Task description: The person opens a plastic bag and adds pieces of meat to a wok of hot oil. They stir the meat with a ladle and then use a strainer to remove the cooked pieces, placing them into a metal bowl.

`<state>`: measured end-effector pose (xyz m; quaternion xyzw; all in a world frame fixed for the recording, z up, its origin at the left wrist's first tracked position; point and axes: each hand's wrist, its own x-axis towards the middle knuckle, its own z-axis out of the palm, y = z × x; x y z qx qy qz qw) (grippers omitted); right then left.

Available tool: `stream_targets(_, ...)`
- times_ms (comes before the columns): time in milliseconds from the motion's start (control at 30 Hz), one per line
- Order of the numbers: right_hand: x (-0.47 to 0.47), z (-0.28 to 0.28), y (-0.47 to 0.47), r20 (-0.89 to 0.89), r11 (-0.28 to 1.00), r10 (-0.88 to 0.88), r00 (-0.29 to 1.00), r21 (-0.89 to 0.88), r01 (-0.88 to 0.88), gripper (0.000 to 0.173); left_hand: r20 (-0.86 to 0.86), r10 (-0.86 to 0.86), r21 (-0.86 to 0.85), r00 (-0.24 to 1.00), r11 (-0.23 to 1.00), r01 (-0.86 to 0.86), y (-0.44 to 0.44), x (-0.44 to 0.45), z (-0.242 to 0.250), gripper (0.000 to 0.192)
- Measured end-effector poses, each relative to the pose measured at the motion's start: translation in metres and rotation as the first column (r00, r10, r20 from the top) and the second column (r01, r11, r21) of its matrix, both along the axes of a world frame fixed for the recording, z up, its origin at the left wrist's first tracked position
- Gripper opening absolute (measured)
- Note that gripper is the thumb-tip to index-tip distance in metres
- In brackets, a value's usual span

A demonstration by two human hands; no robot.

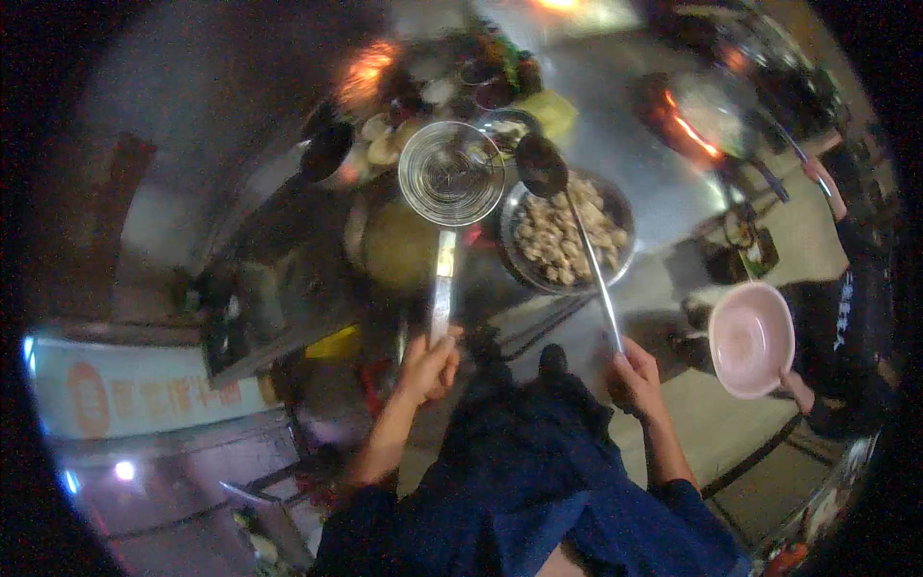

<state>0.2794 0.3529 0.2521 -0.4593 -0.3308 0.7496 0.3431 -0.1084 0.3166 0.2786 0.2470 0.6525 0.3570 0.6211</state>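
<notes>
My left hand grips the flat handle of a round wire skimmer. The skimmer's coiled bowl is held out in front of me and looks empty. In my right hand is the long metal handle of a ladle. The ladle's dark bowl hangs over the far edge of a metal basin. Pale brown chunks of food, probably meat, fill much of that basin. The ladle's handle crosses in front of them. Whether the ladle touches the food I cannot tell.
To the right a co-worker's hand holds a pink bowl; another hand grips a metal utensil near a wok with flames. Containers of ingredients line the back. Left of the basin is a large round vessel.
</notes>
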Motion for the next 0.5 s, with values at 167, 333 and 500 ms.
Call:
stream_targets(167,-0.048,0.014,0.019,-0.025,0.991,0.131,0.991,-0.033,-0.132,0.041,-0.014,0.166,0.13,0.986,0.978,-0.163,0.02,-0.097,0.006,0.033)
stream_targets(333,-0.114,0.003,0.028,0.249,0.967,0.253,0.935,-0.046,-0.25,0.038,0.005,0.248,0.185,0.969,0.952,-0.245,0.072,-0.239,-0.004,0.038)
stream_targets(500,-0.179,0.0,0.027,0.422,0.93,0.342,0.84,-0.022,-0.367,0.032,-0.121,0.203,0.111,0.972,0.975,-0.19,0.13,-0.366,-0.026,0.036)
